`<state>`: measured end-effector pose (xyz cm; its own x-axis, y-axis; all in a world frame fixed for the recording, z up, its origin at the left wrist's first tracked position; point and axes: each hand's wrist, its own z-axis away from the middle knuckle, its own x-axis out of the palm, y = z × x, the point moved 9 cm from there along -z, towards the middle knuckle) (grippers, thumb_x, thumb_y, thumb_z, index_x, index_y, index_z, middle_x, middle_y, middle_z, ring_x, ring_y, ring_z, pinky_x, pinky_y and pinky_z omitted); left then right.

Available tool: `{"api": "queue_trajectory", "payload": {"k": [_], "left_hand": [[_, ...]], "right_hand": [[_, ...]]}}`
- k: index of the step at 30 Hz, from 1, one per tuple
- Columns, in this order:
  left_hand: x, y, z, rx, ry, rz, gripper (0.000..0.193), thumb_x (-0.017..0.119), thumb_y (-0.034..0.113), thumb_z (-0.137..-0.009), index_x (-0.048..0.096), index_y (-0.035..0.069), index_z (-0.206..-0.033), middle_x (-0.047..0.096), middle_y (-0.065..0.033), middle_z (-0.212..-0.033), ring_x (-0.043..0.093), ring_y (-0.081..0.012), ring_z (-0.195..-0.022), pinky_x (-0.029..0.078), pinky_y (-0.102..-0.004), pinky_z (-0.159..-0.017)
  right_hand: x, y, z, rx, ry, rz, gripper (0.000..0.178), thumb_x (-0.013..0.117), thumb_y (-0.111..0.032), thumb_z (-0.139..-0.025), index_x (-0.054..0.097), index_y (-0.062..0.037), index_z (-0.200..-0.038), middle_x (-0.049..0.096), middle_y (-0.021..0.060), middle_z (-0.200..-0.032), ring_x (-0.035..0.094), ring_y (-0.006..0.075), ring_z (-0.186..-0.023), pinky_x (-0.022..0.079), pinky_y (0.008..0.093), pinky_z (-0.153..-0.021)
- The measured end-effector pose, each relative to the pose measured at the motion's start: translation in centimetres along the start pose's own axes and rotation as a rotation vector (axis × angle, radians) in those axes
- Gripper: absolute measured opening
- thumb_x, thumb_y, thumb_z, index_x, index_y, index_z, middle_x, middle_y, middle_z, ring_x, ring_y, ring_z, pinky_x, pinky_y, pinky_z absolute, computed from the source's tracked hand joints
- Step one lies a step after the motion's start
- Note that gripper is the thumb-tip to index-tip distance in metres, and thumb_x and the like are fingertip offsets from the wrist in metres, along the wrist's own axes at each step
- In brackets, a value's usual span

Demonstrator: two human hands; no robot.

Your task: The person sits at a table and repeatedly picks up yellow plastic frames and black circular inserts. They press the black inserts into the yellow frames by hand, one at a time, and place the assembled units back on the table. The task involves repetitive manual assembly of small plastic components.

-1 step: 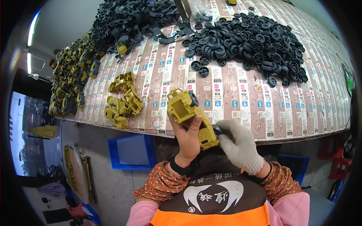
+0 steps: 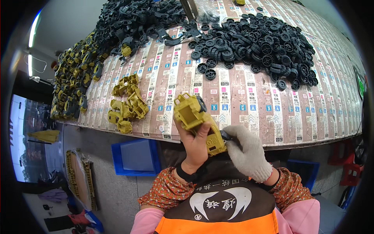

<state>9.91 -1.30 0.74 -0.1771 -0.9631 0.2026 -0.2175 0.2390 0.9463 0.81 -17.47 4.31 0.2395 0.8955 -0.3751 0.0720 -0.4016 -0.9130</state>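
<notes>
My bare left hand (image 2: 193,147) grips a yellow plastic toy truck body (image 2: 212,141) over the table's near edge, thumb across its side. One black wheel (image 2: 201,104) sits on the body's far right side. My right hand (image 2: 249,152), in a whitish knit glove, is closed on another black wheel (image 2: 226,135) at the near end of the same side. Fingers partly cover that wheel, so I cannot tell whether it is seated. Several loose yellow truck bodies (image 2: 134,103) lie on the table to the left.
A large heap of black wheels (image 2: 269,46) covers the back right of the table (image 2: 175,78). Behind on the left are a pile of dark plastic parts (image 2: 132,19) and a heap of yellow-and-black toy trucks (image 2: 74,82). Blue bins (image 2: 136,157) and red stools (image 2: 350,173) stand below.
The truck body has shifted very slightly right and down in my left hand. The wheel at my right fingers now shows less of its round face.
</notes>
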Motion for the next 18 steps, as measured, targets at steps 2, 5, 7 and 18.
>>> {"api": "queue_trajectory", "payload": {"k": [2,5,7,18], "left_hand": [[0.6,0.7,0.7,0.086,-0.028,-0.066,0.080,0.081,0.013,-0.098,0.029,0.006,-0.158,0.054,-0.0080,-0.138,0.061,-0.0173,-0.118,0.052,-0.0345,-0.103],[1.4,2.0,1.8,0.193,-0.069,-0.084,0.090,0.084,0.010,-0.095,0.022,0.003,-0.159,0.053,-0.0113,-0.139,0.062,-0.0191,-0.119,0.052,-0.0356,-0.104],[1.0,1.8,2.0,0.210,-0.073,-0.087,0.089,0.084,0.010,-0.094,0.023,0.002,-0.159,0.052,-0.0118,-0.140,0.062,-0.0191,-0.118,0.052,-0.0352,-0.103],[3.1,4.1,2.3,0.501,-0.336,-0.313,0.086,0.087,0.014,-0.088,0.030,0.001,-0.151,0.051,-0.0178,-0.134,0.058,-0.0317,-0.119,0.048,-0.0439,-0.103]], "right_hand": [[-0.1,-0.5,0.2,0.024,-0.016,0.013,0.027,0.061,0.001,-0.093,0.066,0.0000,-0.119,0.073,0.0224,-0.097,0.076,0.0365,-0.088,0.060,0.0408,-0.079],[0.4,1.3,0.6,0.138,-0.018,-0.097,0.027,0.061,0.001,-0.093,0.065,-0.0009,-0.119,0.073,0.0218,-0.093,0.076,0.0377,-0.082,0.059,0.0415,-0.075],[0.7,1.7,0.9,0.333,-0.034,-0.266,0.029,0.061,0.001,-0.093,0.064,-0.0023,-0.122,0.071,0.0194,-0.087,0.073,0.0375,-0.071,0.058,0.0422,-0.069],[1.2,-0.7,1.1,0.070,-0.089,-0.026,0.040,0.058,0.000,-0.087,0.062,-0.0051,-0.127,0.072,0.0266,-0.100,0.069,0.0507,-0.095,0.055,0.0552,-0.082]]}}
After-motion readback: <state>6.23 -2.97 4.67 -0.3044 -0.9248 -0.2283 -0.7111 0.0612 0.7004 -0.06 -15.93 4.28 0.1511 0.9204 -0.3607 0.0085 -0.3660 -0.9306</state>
